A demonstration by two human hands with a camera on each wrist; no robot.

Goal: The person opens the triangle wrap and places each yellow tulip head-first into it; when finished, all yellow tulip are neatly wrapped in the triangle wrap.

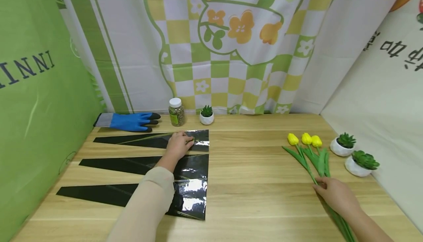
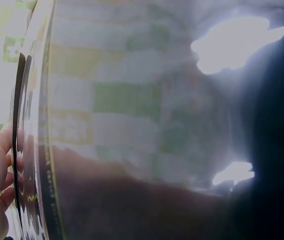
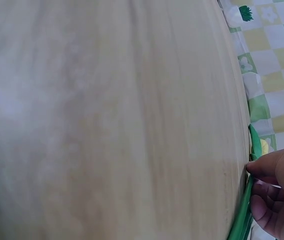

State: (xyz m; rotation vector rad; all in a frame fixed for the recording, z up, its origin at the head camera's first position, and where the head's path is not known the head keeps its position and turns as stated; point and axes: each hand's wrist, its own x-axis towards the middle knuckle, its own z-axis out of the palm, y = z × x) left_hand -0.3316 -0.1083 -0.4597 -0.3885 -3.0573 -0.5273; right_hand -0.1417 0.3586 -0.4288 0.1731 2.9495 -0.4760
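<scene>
Three tapered, glossy black plastic sleeves lie in a column on the table's left side, wide ends to the right. My left hand (image 1: 178,147) rests on the far sleeve (image 1: 202,139), fingertips touching it near its wide end; whether they pinch the film is unclear. Nearer lie the middle sleeve (image 1: 195,166) and the near sleeve (image 1: 195,201), partly covered by my forearm. At the right, my right hand (image 1: 340,196) grips the green stems (image 3: 241,217) of several yellow tulips (image 1: 306,138), low on the table. Their blooms point away from me.
Along the back stand a blue glove (image 1: 130,121), a white-capped jar (image 1: 177,114) and a small potted succulent (image 1: 206,115). Two more potted succulents, a farther one (image 1: 343,144) and a nearer one (image 1: 361,164), stand right of the tulips. Cloth hangs around the wooden table (image 1: 251,183).
</scene>
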